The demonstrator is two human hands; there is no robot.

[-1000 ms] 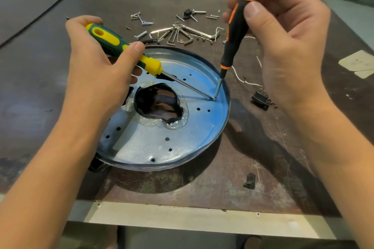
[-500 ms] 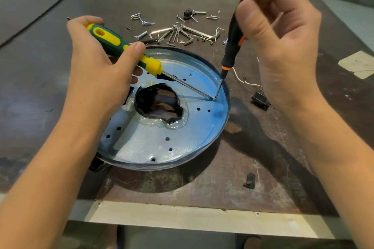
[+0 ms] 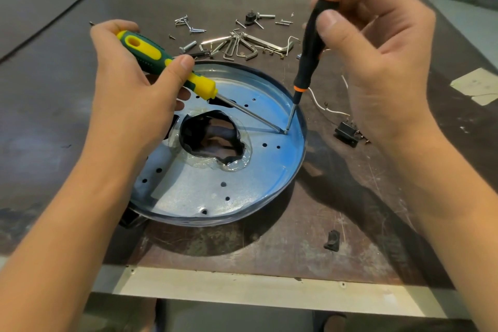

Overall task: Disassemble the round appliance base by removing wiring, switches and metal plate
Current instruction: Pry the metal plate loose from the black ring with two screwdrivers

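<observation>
Left hand (image 3: 129, 94) is gripping the green screwdriver (image 3: 151, 54), right hand (image 3: 377, 62) pinching the black screwdriver (image 3: 310, 43) at three o'clock; metal plate (image 3: 188, 191) is looking stiff, slick, so grab its rim.

Dark worn table (image 3: 363, 237), round base (image 3: 242, 188), screws (image 3: 188, 25), hex keys (image 3: 237, 46), black switch (image 3: 346, 133)

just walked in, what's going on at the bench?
A person is working on the round metal plate. The left hand grips a green-and-yellow screwdriver. The right hand pinches a black-and-orange screwdriver, held nearly upright. Both tips meet at one spot near the plate's right rim. Loose screws and hex keys lie behind the plate, with a black switch to its right.
</observation>
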